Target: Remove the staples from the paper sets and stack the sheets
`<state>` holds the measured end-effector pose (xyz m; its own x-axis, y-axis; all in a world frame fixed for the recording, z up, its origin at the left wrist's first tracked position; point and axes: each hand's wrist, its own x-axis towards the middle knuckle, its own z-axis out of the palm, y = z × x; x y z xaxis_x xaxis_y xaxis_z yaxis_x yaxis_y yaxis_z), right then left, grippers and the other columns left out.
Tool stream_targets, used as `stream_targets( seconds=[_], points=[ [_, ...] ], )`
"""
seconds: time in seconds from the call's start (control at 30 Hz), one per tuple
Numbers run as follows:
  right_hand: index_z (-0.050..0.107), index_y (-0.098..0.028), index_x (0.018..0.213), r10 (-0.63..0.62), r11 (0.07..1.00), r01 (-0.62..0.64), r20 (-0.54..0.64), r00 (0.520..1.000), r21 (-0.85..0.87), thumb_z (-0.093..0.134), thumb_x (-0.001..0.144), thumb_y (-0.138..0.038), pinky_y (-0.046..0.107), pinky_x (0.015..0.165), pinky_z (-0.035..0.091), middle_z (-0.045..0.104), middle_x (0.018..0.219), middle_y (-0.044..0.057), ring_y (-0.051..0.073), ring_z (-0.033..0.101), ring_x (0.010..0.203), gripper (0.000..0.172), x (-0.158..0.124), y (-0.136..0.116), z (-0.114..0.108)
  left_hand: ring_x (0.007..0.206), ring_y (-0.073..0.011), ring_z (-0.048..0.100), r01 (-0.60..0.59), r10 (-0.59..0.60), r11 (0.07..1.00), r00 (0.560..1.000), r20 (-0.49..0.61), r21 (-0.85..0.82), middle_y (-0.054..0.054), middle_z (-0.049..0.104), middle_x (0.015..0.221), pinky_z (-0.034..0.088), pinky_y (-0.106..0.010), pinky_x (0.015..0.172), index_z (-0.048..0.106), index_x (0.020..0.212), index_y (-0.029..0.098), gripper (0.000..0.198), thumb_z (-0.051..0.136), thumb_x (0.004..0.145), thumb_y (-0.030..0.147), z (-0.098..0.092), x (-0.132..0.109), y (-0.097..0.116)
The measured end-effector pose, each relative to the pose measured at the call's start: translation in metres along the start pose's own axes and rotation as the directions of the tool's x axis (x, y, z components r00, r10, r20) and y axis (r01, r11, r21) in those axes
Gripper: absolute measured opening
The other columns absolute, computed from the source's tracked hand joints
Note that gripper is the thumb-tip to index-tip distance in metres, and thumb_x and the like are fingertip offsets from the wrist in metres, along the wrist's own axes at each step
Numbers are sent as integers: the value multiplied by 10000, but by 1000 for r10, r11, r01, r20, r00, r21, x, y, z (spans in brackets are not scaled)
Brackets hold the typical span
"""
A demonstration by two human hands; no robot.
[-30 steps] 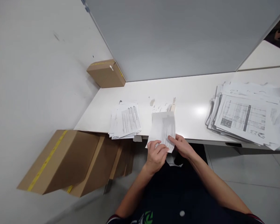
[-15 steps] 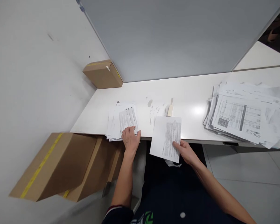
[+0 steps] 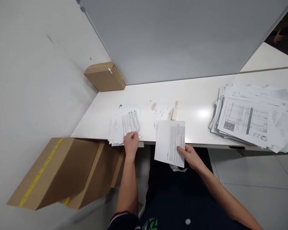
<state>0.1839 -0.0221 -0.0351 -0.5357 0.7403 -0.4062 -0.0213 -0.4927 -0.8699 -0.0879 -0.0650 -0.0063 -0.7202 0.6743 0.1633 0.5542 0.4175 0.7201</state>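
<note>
My right hand [image 3: 192,156] is closed on a printed sheet of paper [image 3: 170,140], thumb on top and fingers beneath, in front of the table's edge. Small text covers its right part; the left part is blank. My left hand [image 3: 131,143] is at the near edge of a small stack of papers [image 3: 115,127], its thumb and fingers pinched together on the top printed sheet [image 3: 129,122]. That sheet bends slightly near the fingertips. Lower sheets of the stack are partly hidden by the hand.
A larger, untidy pile of printed papers [image 3: 249,118] lies on the right of the white table [image 3: 139,95]. A small beige block [image 3: 174,113] sits behind the held sheet. One cardboard box [image 3: 105,78] stands in the back left corner; more boxes [image 3: 62,169] stand below left.
My left hand has gone from fingers spread on the small stack to a pinch at the top sheet's near edge. The right hand and its sheet are nearly still.
</note>
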Motion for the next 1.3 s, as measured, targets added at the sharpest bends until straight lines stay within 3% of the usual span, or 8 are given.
stream_targets(
  seconds=[0.17, 0.5, 0.57, 0.7, 0.87, 1.03, 1.17, 1.3],
  points=[
    [632, -162, 988, -12, 1000, 12, -4, 1000, 3, 558, 772, -405, 353, 696, 519, 696, 895, 71, 227, 658, 771, 334, 0, 0, 0, 722, -171, 587, 131, -145, 965, 988, -47, -226, -38, 661, 749, 453, -295, 717, 668, 767, 142, 255, 577, 677, 363, -6, 9, -12],
    [617, -160, 995, 4, 1000, -4, -1, 1000, 9, 558, 772, -410, 367, 708, 518, 692, 910, 76, 235, 655, 788, 340, 0, 1, 1, 566, -83, 511, 111, -236, 848, 955, -182, -518, 29, 540, 592, 445, -223, 585, 576, 696, 125, 275, 689, 608, 360, -9, 12, -5],
    [616, -162, 994, 0, 1000, 0, -3, 1000, 16, 561, 771, -408, 367, 708, 517, 691, 914, 75, 235, 655, 793, 336, 0, 1, 1, 623, -84, 543, 55, -241, 759, 949, -201, -649, 32, 541, 637, 468, -227, 635, 539, 752, 143, 264, 667, 653, 351, -11, 7, 8],
    [615, -162, 988, -6, 1000, 6, 7, 1000, 15, 561, 770, -415, 364, 682, 521, 691, 916, 78, 240, 653, 797, 338, -1, 0, 5, 902, -138, 595, 2, -234, 445, 966, -114, -896, -32, 616, 907, 474, -324, 849, 510, 872, 176, 216, 612, 737, 311, -20, -13, 43],
    [610, -158, 989, 31, 996, -32, 21, 999, 81, 543, 792, -421, 367, 703, 521, 690, 916, 91, 246, 651, 823, 335, -3, -5, 14, 1100, -169, 526, 248, -306, 262, 938, 164, -933, -86, 599, 1109, 404, -316, 990, 564, 983, 161, 203, 529, 805, 253, -17, -47, 62],
    [620, -177, 1008, 113, 971, -108, -9, 994, 215, 474, 818, -486, 380, 712, 530, 686, 938, 109, 269, 637, 896, 391, -5, -4, 22, 1101, -194, 532, 461, -409, 306, 854, 322, -833, -108, 609, 1082, 425, -334, 982, 579, 955, 165, 209, 492, 823, 300, 9, -83, 43],
    [605, -193, 1080, 92, 970, -89, -2, 996, 226, 368, 832, -572, 374, 730, 531, 673, 1000, 108, 265, 618, 954, 511, -7, -2, 24, 1065, -194, 552, 482, -400, 423, 859, 319, -767, -93, 605, 1055, 453, -338, 935, 566, 914, 206, 212, 452, 831, 363, 22, -106, 32],
    [581, -207, 1116, 25, 981, -21, -22, 999, 191, 559, 773, -466, 369, 827, 499, 644, 1086, 85, 242, 605, 980, 430, -5, -1, 23, 863, -169, 598, 537, -406, 515, 839, 361, -669, -47, 610, 856, 495, -304, 760, 534, 779, 204, 171, 539, 760, 374, 21, -123, 16]
  ],
)
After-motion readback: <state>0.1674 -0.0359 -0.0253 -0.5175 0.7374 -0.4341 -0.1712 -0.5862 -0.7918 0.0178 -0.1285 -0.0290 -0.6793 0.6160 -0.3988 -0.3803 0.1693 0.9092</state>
